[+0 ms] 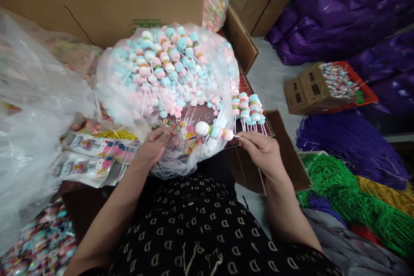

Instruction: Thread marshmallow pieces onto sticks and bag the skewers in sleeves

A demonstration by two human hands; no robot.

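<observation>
My right hand pinches the white stick of a marshmallow skewer, held level with its white end toward the left. My left hand is closed at the fingertips on what looks like the edge of a clear printed wrapper. The wrapper's far end lies close to the skewer's white tip, apart from it as far as I can tell. Beyond both hands, a large clear plastic bag spreads over the table, full of pastel marshmallows and several finished skewers. More skewers lie in a row at the table's right edge.
Stacks of flat printed wrappers and yellow ties lie left of my left hand. A large cardboard box stands behind the bag. Wrapped candies fill the lower left. Boxes, purple sacks and green netting are at right.
</observation>
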